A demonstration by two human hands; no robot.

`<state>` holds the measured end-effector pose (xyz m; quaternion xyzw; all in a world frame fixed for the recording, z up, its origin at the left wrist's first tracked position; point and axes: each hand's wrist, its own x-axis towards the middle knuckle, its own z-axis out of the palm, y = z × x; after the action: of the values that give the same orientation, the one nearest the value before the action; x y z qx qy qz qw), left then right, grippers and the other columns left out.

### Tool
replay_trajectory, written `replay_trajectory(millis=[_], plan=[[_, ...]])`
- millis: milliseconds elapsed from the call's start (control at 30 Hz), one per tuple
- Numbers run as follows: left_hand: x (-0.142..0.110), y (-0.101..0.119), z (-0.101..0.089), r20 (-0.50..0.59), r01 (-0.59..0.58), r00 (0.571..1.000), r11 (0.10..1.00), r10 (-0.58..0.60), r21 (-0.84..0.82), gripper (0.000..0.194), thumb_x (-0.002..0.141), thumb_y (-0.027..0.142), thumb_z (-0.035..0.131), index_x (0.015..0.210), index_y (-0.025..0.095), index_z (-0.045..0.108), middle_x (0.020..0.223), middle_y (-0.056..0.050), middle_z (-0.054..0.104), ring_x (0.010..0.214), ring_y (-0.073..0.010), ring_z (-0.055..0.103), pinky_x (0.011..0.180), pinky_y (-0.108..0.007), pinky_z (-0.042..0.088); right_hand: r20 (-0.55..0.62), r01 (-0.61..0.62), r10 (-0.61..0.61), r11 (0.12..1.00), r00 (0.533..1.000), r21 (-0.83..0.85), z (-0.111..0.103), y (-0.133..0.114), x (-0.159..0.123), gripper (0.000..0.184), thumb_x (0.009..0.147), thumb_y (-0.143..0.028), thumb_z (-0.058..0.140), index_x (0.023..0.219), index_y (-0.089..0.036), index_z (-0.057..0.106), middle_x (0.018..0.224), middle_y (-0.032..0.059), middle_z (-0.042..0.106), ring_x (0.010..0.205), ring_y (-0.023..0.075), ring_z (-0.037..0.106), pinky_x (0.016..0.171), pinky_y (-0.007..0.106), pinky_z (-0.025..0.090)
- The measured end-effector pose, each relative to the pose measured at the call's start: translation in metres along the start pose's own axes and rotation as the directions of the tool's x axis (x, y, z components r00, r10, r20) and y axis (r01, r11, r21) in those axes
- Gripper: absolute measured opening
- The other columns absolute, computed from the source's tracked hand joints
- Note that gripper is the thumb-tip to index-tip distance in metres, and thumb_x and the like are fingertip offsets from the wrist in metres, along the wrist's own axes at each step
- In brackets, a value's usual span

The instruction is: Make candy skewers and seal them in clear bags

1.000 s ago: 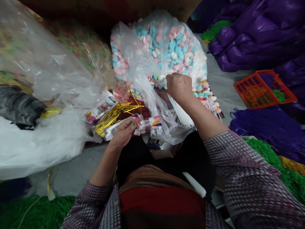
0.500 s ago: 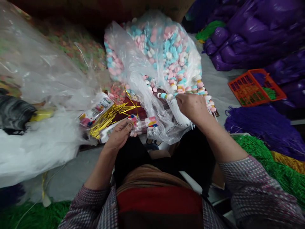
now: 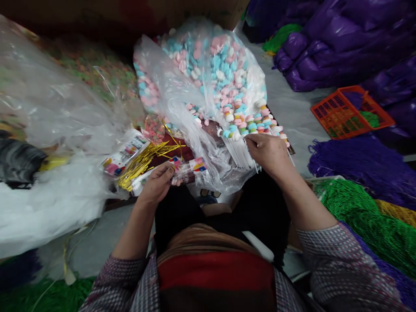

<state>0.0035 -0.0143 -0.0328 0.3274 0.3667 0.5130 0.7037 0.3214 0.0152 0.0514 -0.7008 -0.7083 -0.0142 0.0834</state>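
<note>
**Candy skewer drawn nearer the body**

Closest in, the left hand [image 3: 157,181] is closed on a clear packet [image 3: 184,174] beside gold ties [image 3: 143,162]. The right hand [image 3: 268,151] has come back toward the body from the candy pile, fingertips pinched together on a candy skewer [image 3: 231,133]. That leaves the skewer low, in front of the pile, pointing left from the fingers above white sticks [image 3: 238,151]. Just beyond it lie other loaded skewers [image 3: 255,123]; farther off is the big clear bag [image 3: 201,52] of pink, blue and white candies.
</note>
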Motion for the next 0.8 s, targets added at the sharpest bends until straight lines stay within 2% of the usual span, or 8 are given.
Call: replay_trajectory(millis=[167,333,467,800], plan=[[0.0,0.001,0.0,0.003,0.003,1.0,1.0,-0.003,-0.018,0.034,0.067,0.041,0.093,0.078,0.016,0.072,0.062,0.002,0.066,0.048,-0.0105,0.06,0.051,-0.025,0.054,-0.002,0.048,-0.048,0.998,0.999,-0.042,-0.001,-0.021,0.022,0.039,0.096,-0.027,0.041,0.091,-0.02,0.079,0.089,0.0126,0.079,0.075,0.024,0.066,0.061,0.032,0.032],[0.0,0.001,0.003,0.008,0.021,1.0,1.0,-0.021,-0.011,0.037,0.067,0.045,0.093,0.075,0.016,0.071,0.06,0.002,0.064,0.048,-0.0101,0.057,0.05,-0.024,0.052,0.023,0.051,-0.048,0.987,0.999,-0.153,0.004,-0.038,0.046,0.042,0.097,-0.023,0.039,0.103,-0.017,0.079,0.095,0.0159,0.079,0.072,0.0235,0.064,0.061,0.033,0.03],[-0.001,0.002,0.004,0.016,0.028,0.999,0.999,-0.027,-0.027,0.038,0.066,0.045,0.093,0.073,0.016,0.071,0.061,0.002,0.063,0.048,-0.0092,0.057,0.049,-0.024,0.052,0.057,0.078,-0.068,0.977,0.996,-0.199,0.008,-0.044,0.058,0.041,0.096,-0.02,0.039,0.101,-0.015,0.079,0.095,0.0179,0.078,0.074,0.0248,0.065,0.062,0.034,0.032],[-0.001,-0.001,0.0,0.04,0.016,0.999,0.999,-0.014,-0.044,0.034,0.069,0.044,0.092,0.075,0.016,0.073,0.062,0.001,0.064,0.049,-0.0099,0.059,0.048,-0.022,0.051,0.088,0.108,-0.097,0.985,0.991,-0.135,0.0,-0.051,0.076,0.036,0.096,-0.018,0.041,0.097,-0.017,0.077,0.09,0.0174,0.075,0.079,0.0248,0.063,0.073,0.038,0.042]])
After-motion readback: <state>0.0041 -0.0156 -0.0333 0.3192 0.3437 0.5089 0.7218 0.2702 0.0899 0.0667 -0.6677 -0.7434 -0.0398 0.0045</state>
